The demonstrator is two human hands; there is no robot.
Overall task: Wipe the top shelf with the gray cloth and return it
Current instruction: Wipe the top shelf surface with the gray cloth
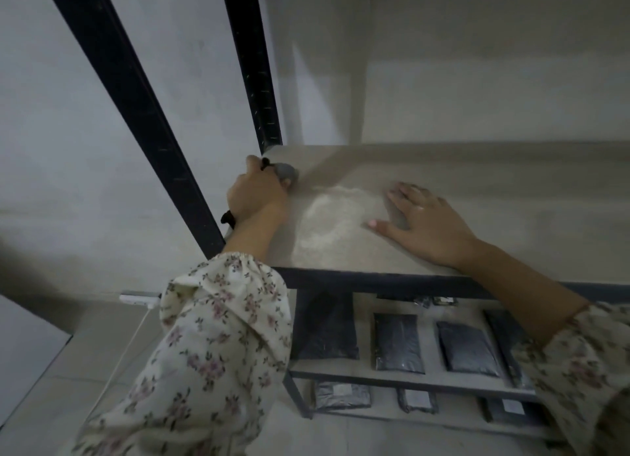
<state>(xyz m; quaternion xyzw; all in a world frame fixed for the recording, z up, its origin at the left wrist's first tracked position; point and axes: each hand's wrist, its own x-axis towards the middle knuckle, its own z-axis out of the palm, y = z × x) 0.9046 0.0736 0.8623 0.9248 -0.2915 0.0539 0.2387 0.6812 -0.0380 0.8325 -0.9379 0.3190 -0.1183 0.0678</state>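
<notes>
My left hand is fisted, fingers curled closed round the gray cloth, which is bunched into a small wad poking out past the knuckles. It sits at the back-left corner of the top shelf, just beside the rear black upright. I can't tell if the wad is pressed to the board or just above it. Something dark shows at the fist and under the wrist; can't identify it.

My right hand lies flat, fingers spread and open, palm down on the shelf near the front edge, holding nothing. Looks like a brace.

Between the hands: a pale dusty patch on the board, looks unwiped.

Handling call: the cloth reads as soft, light, limp, no fragility. Bunched like this it gives little contact area; I'd open it under a flat palm for the sweep. It should drag fine on the matte board. Grab anywhere, pinch a fold.

Lower shelves hold dark packets; keep the dust off them.
</notes>
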